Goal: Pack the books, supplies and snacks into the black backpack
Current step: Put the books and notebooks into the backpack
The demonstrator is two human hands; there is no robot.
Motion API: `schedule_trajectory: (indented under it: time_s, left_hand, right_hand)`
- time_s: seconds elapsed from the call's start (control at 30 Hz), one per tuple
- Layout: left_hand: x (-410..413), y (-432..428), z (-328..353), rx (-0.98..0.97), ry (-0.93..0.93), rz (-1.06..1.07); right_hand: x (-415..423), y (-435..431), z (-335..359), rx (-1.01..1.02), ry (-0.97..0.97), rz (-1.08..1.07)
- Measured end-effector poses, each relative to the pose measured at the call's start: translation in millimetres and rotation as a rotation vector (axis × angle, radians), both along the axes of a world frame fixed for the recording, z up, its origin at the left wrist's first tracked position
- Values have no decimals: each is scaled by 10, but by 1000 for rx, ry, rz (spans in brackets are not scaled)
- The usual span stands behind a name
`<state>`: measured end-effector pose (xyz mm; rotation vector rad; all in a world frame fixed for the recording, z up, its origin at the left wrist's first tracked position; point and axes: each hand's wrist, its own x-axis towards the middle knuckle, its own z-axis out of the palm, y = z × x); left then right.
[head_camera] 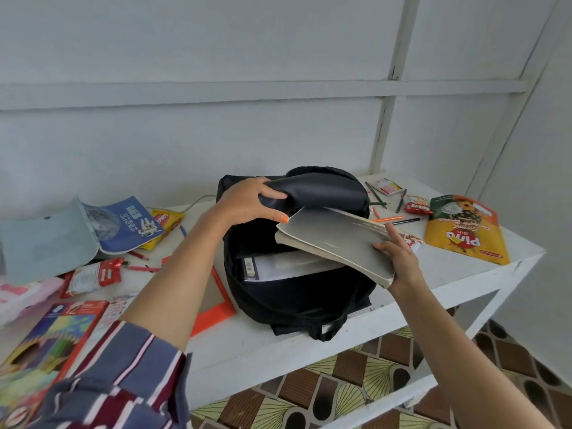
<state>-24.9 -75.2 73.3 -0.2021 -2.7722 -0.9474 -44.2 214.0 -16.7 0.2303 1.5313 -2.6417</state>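
While the left hand (247, 202) holds up the flap (322, 187) of the black backpack (297, 305), its fingers (274, 193) are curled over the smooth fabric with the thumb clamped beneath. The backpack lies on the white surface (278, 345), mouth open upward, handle end nearest the camera.

The right hand (399, 258) pinches a grey book (334, 239): a thick, matt-covered softback with pale page edges. Its long axis runs leftward from the hand, the free end over the opening. A second book (278, 267) lies flat inside. A glossy yellow snack pouch (464, 230) lies to the right.
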Motion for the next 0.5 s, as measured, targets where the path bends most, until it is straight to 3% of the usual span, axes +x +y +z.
schedule_trajectory:
  time_s: [0.13,0.3,0.4,0.5]
  left_hand:
    - [-15,-15,26,0,-42,-36]
    - [-48,-45,17,6,-38,-69]
    - [-51,-66,34,27,-48,-84]
    - [-61,-82,52,56,-45,-100]
  right_hand:
    - [-7,-333,-1,-94,-23,-235]
    - [-118,-786,-5,167,-21,-331]
    - [-194,-891,22,402,-52,-198]
    - [-197,-743,120,487,-133,149]
